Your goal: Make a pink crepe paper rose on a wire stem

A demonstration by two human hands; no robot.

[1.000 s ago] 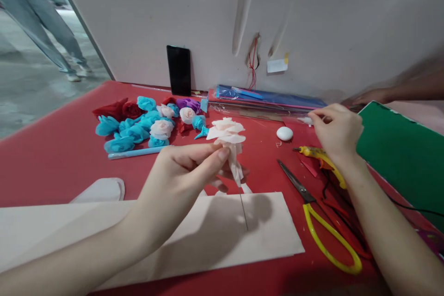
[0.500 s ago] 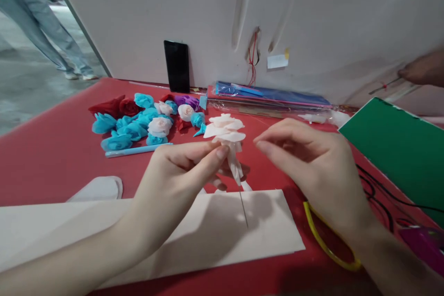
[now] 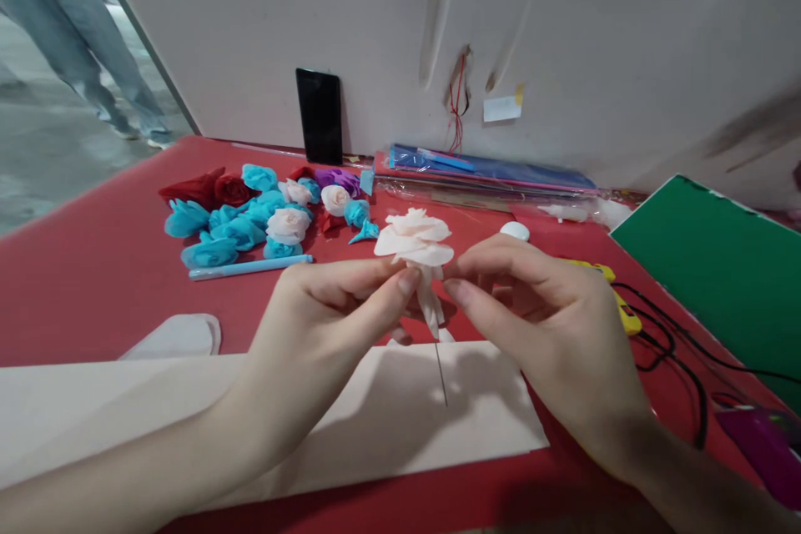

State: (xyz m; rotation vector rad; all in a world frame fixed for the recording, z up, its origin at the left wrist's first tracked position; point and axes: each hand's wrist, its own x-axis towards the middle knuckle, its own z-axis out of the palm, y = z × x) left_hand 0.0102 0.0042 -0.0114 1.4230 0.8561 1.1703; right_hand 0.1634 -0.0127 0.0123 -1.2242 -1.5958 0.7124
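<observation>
A pale pink paper flower (image 3: 414, 239) stands upright on a thin wire stem (image 3: 441, 375) at the centre of the head view. My left hand (image 3: 331, 334) pinches its wrapped base between thumb and index finger, just under the petals. From the right, my right hand (image 3: 544, 325) has thumb and index finger close together at the flower's base; whether they grip its paper is hard to tell. Beneath both hands lies a long pale paper strip (image 3: 375, 434). Cut white paper petals (image 3: 178, 336) rest left of my left hand.
Blue, pink, red and purple paper flowers (image 3: 241, 229) lie at the back left beside a light blue pen (image 3: 250, 268). A black phone (image 3: 319, 117) leans on the wall. Rightward are a green board (image 3: 719, 267), black cables (image 3: 694, 388) and a yellow tool (image 3: 627, 317).
My right hand has moved left to the flower's base. The flower has shifted slightly right. Another person's hand at the right edge has left the view.
</observation>
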